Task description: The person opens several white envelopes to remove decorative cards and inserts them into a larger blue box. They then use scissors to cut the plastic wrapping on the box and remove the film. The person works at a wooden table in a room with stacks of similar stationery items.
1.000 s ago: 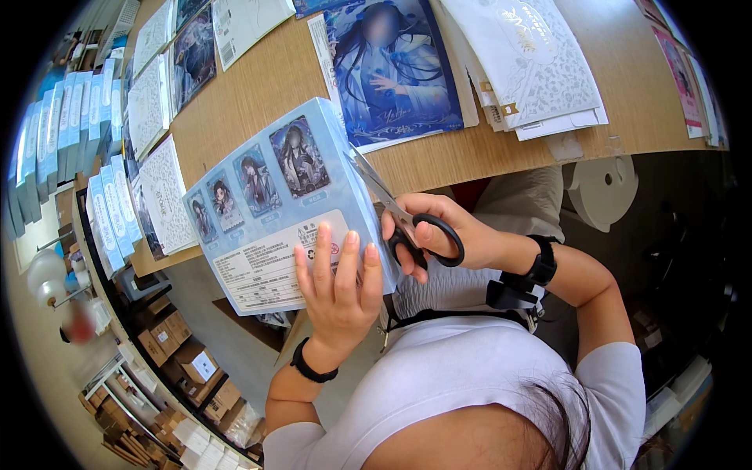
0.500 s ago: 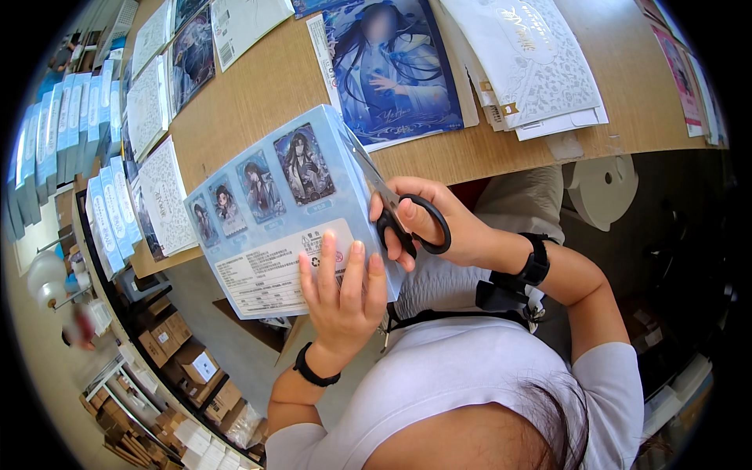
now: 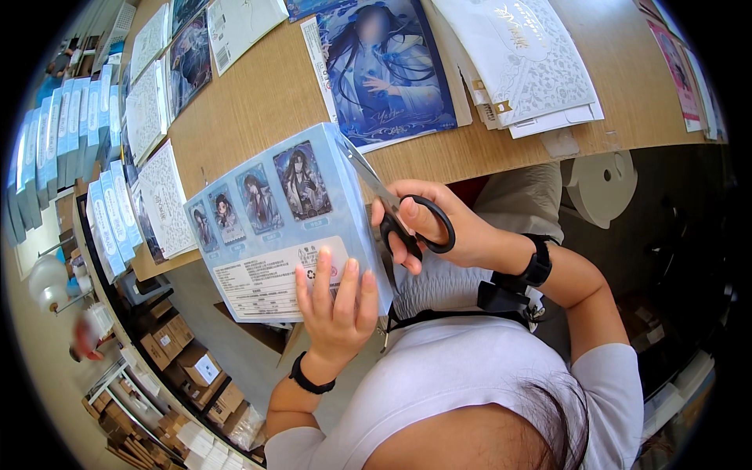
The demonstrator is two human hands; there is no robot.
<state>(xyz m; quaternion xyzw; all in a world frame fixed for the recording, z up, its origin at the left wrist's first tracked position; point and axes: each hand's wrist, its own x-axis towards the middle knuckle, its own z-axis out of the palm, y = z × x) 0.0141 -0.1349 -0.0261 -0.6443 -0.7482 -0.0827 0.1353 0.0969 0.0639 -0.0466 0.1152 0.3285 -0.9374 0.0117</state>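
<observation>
A light blue cardboard box (image 3: 243,215), with a row of character pictures and a white label on its broad face, is tilted in front of me at the table edge. My left hand (image 3: 337,309) holds it near its lower right corner, fingers laid over the label; the thumb is hidden. In my right hand (image 3: 439,223) is a pair of scissors (image 3: 433,227) with black handles, fingers through the loops. Their blades point up and left along the box's narrow right side, close to its upper edge. Whether they cut into the box I cannot tell.
The wooden table (image 3: 251,117) bears a blue illustrated sheet (image 3: 388,86), a stack of white patterned envelopes (image 3: 533,70) and more printed packs at left. Rows of blue boxes (image 3: 66,133) stand far left. Cardboard cartons (image 3: 200,364) fill a shelf below.
The box's upper edge has dropped slightly toward me. My right hand and scissors have shifted a little with it; my left hand has slid slightly left and down.
</observation>
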